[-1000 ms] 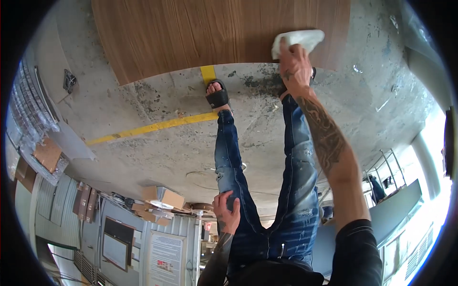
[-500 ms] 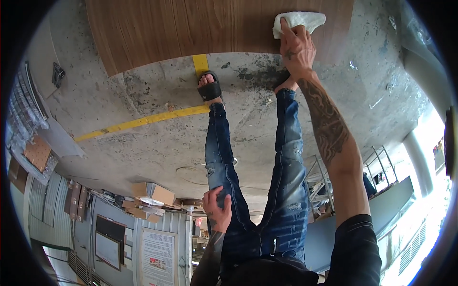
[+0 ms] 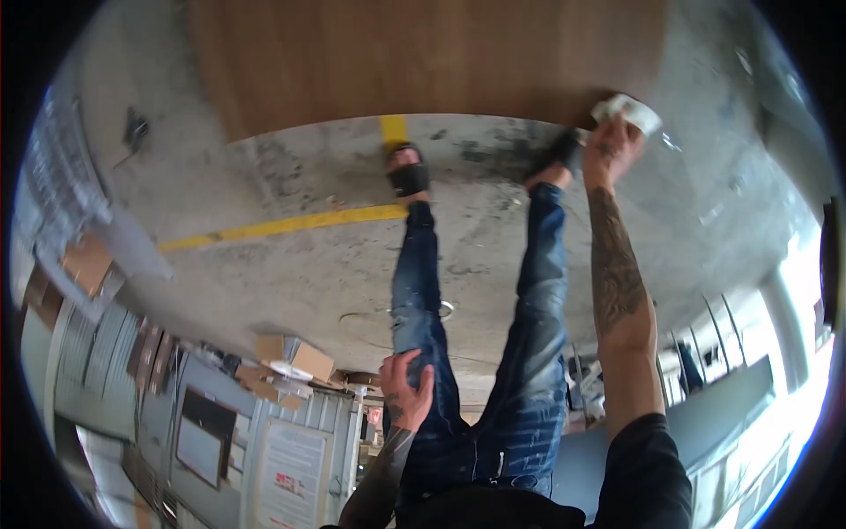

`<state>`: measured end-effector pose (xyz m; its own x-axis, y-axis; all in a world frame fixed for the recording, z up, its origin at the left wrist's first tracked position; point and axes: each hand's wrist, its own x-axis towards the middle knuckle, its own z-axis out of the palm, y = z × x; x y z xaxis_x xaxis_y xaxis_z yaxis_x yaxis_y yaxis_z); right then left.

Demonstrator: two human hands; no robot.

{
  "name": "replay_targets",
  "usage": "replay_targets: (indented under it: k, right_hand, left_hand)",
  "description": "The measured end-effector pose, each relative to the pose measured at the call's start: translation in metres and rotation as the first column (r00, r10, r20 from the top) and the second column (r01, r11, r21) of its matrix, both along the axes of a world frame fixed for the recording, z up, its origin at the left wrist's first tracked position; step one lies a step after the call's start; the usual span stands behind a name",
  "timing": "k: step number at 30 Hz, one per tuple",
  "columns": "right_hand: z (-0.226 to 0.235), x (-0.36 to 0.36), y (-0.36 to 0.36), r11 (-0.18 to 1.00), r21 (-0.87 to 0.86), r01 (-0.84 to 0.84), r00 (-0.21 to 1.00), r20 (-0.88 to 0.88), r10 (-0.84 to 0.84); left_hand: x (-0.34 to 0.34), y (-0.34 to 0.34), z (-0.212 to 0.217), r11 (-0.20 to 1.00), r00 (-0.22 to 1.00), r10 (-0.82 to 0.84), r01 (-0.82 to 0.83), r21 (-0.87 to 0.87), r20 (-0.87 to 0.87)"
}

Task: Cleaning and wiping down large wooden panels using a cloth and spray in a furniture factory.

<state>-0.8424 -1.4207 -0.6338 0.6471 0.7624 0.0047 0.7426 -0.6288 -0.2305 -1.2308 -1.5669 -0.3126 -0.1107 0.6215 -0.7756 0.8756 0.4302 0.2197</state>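
A wood-grain brown panel (image 3: 432, 62) spans the top of the view, its curved-looking near edge just beyond my feet. My right hand (image 3: 614, 148) is closed on a folded white cloth (image 3: 641, 115) at the panel's near right corner. Part of the cloth sticks out past that corner, over the concrete. Blur keeps me from telling how firmly the cloth touches the panel. My left hand (image 3: 407, 391) lies on my left leg in torn blue jeans (image 3: 423, 335), its fingers stretched out and thumb apart, holding nothing.
A yellow floor line (image 3: 282, 225) crosses the grey concrete floor (image 3: 335, 282). Plastic-wrapped sheets (image 3: 66, 185) stand at the left. Cardboard boxes (image 3: 308, 360) sit behind me at lower left, and a grey board (image 3: 723, 406) at lower right. My feet wear black sandals (image 3: 407, 179).
My right hand has swept the cloth rightward and nearer, from the panel's top face to its near right corner. The whole view has shifted slightly. My left hand stays on my leg.
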Motion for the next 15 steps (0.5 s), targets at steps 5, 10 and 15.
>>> replay_targets:
  k: [5, 10, 15]
  right_hand:
    - [-0.010, -0.046, -0.023, 0.967, 0.256, 0.016, 1.000, 0.011, -0.019]
    - [-0.033, -0.095, -0.082, 0.911, -0.123, 0.394, 0.703, -0.599, -0.384]
    - [-0.020, -0.134, -0.029, 0.898, -0.353, -0.264, 0.961, -0.169, 0.217]
  left_hand:
    - [0.014, 0.000, -0.009, 1.000, 1.000, 0.018, -0.019, -0.010, -0.024]
    - [0.012, 0.003, -0.008, 0.997, 0.997, 0.076, -0.075, 0.031, -0.017]
    - [-0.015, -0.002, 0.000, 0.992, 0.989, 0.127, -0.127, -0.008, -0.073]
